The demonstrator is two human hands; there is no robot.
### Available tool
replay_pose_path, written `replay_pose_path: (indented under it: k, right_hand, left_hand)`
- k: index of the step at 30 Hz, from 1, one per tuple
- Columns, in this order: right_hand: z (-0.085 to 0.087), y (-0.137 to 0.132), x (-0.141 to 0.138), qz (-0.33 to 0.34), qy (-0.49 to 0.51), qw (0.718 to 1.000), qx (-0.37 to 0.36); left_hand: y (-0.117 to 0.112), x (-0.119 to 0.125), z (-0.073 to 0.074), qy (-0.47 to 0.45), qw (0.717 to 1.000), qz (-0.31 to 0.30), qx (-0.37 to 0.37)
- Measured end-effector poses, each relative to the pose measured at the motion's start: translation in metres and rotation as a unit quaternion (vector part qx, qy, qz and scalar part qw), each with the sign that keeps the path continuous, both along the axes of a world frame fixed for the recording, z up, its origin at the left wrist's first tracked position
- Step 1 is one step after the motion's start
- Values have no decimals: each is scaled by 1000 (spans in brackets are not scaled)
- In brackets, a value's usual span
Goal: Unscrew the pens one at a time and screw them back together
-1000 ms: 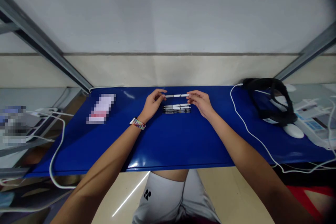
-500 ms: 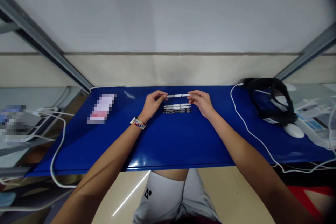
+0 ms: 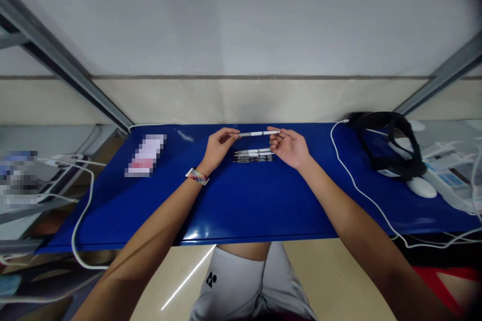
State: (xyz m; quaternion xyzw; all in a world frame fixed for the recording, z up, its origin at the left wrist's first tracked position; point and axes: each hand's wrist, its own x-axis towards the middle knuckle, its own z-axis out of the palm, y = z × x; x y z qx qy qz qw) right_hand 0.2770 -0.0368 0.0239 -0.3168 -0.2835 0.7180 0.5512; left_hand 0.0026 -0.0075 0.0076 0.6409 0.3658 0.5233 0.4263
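Observation:
My left hand (image 3: 218, 146) pinches the left end of a white pen (image 3: 259, 133) held level above the blue table (image 3: 241, 200). My right hand (image 3: 289, 146) is turned palm up with its fingers apart, and its fingertips touch the pen's right end. Just below the held pen, three more pens (image 3: 253, 155) lie side by side on the table between my hands. A coloured band sits on my left wrist.
A blurred white and pink card (image 3: 145, 155) lies at the table's left. A black headset (image 3: 391, 143) and a white mouse (image 3: 420, 186) sit at the right, with a white cable (image 3: 357, 183) trailing over the edge. More cables hang at the left.
My right hand has turned palm up and opened its fingers. The held pen has risen slightly at its right end. The left hand has stayed in place.

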Motion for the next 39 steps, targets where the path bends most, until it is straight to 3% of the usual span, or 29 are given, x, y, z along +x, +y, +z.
replay_pose_path:
  k: [10, 39]
  right_hand:
    - [-6, 3, -4, -42, 91, 994, -46]
    - [-4, 0, -7, -48, 120, 991, -28]
  left_hand:
    - [-1, 3, 2, -24, 999, -4, -21]
    - [-2, 5, 0, -15, 999, 28, -11]
